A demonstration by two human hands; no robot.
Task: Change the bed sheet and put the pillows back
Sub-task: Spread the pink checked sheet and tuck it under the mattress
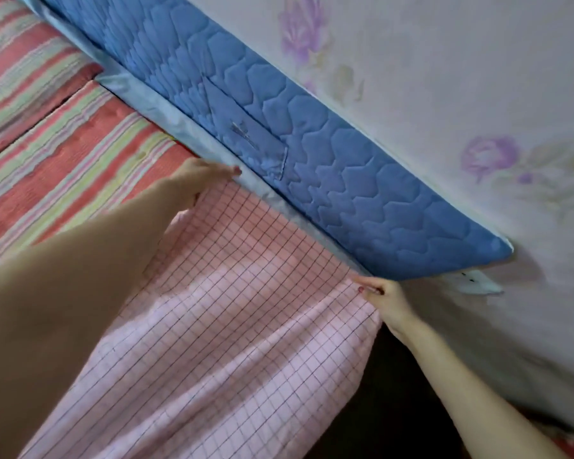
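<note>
Pink cotton bed sheet with a thin dark grid [232,326] is draping nearest the camera, its top edge lying along the base of the blue quilted headboard pad [345,167]. Right hand [383,298] is pinching the sheet's corner by the pad's end; left hand [201,178] is gripping the same edge further along, fingers curled round the cloth. Beyond, the red and green striped mattress [63,154] is lying bare. Best to be keeping the edge taut and level — then drawing it across evenly.
</note>
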